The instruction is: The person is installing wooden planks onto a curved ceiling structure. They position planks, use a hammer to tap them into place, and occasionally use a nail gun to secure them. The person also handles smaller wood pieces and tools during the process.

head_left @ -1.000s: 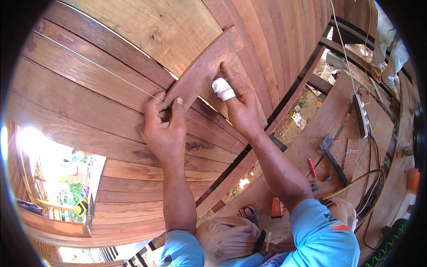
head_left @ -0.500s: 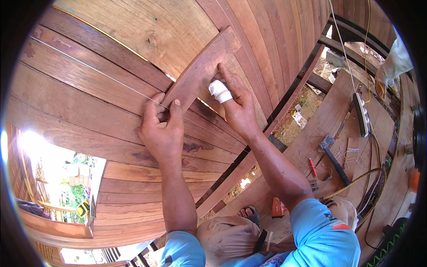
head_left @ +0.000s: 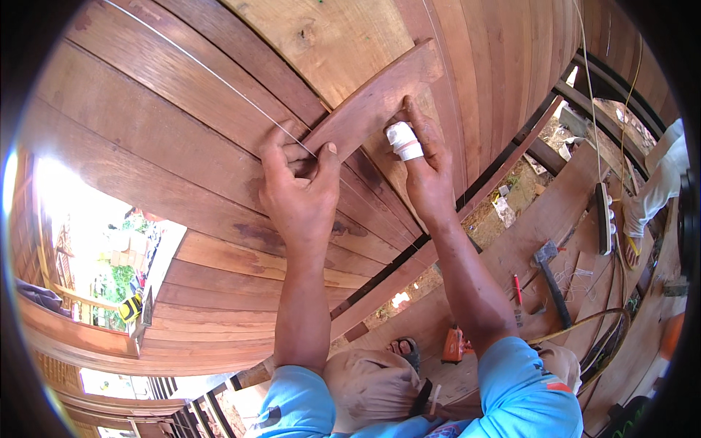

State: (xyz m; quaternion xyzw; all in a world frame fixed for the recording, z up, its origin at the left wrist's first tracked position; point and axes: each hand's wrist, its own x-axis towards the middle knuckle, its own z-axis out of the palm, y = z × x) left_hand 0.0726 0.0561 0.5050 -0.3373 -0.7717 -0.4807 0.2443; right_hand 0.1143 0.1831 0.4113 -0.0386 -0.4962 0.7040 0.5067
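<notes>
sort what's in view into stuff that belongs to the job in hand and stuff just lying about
In use, by the look of it:
curved wooden piece, held by the left hand, touched by the right hand
white string running to the left hand
plank surface behind them

Apparently lying about, untouched:
hammer
red pen-like item
orange object
yellow-and-black tape measure

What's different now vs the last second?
Co-worker's white-clad leg came nearer, now beside the power strip; camera view shifted slightly. No grasp or release visible: left hand still pinches the curved wooden piece's lower end, right hand stays at its edge.
</notes>
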